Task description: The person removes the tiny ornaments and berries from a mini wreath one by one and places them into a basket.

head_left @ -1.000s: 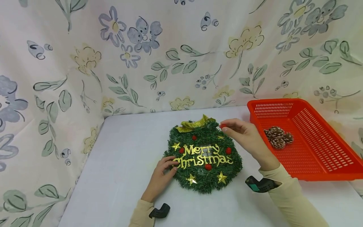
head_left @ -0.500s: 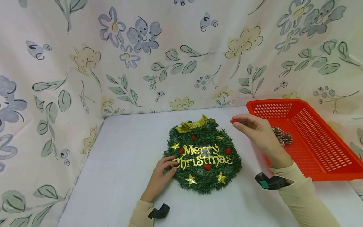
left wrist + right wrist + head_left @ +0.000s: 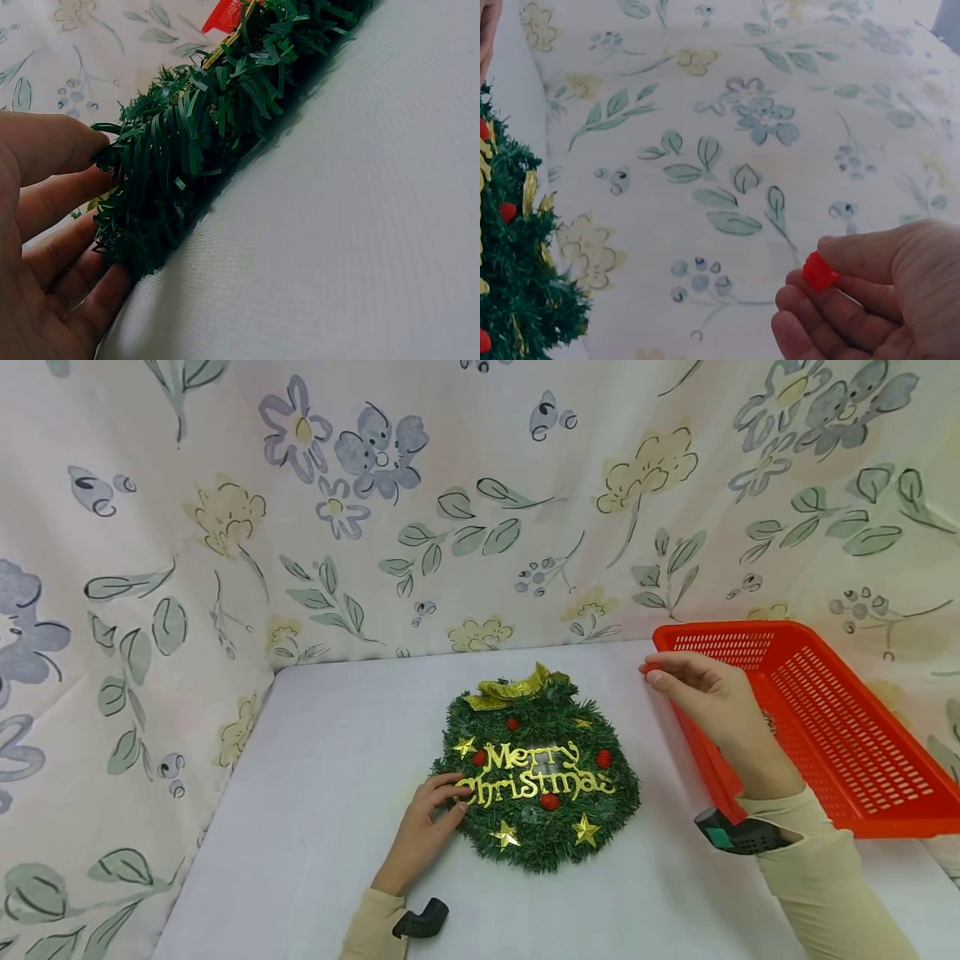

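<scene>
R hand (image 3: 712, 714) pinches 1 red berry (image 3: 820, 271) nr 1 red basket (image 3: 855, 714); L hand (image 3: 426, 828), fingers relaxed, touches 1 wreath (image 3: 525, 817) w/ 4 gold stars (image 3: 506, 835), 4 red berries (image 3: 550, 802).

Wreath (image 3: 528, 816) left of basket (image 3: 832, 735)

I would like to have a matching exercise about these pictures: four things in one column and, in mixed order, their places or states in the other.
Things:
1. left hand
2. right hand
3. basket
4. ribbon

Places or states:
A. pinches a small red piece
B. golden, at the far edge of the wreath
C. red, with perforated sides
D. touches the wreath with its fingers

Pairs: 1-D, 2-A, 3-C, 4-B
</scene>
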Available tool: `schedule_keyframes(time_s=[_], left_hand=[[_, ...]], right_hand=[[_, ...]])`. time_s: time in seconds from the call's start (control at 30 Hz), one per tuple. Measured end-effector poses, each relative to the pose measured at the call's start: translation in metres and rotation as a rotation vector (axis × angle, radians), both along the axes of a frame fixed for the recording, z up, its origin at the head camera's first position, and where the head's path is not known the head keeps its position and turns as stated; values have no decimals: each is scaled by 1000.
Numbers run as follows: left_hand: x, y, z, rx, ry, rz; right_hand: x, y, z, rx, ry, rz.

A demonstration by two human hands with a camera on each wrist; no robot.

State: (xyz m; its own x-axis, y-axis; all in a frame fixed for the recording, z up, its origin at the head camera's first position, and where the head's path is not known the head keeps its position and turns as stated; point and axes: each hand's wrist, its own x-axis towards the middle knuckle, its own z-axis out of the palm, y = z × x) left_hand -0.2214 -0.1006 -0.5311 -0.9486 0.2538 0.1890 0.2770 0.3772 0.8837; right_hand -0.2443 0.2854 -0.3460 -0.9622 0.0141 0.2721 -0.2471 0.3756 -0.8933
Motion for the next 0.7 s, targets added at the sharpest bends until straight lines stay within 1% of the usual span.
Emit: schedule_keyframes(time_s=[0.13, 0.37, 0.53, 0.7], left_hand=[[0, 0, -1, 2, 9, -4], [1, 0, 0, -1, 5, 1], [1, 1, 2, -5, -5, 7], [1, 0, 2, -7, 6, 6]], right_hand=[[-1, 8, 2, 21, -26, -31], [-2, 22, 3, 26, -27, -48], [-4, 30, 2, 38, -49, -89], [-8, 40, 0, 58, -67, -125]])
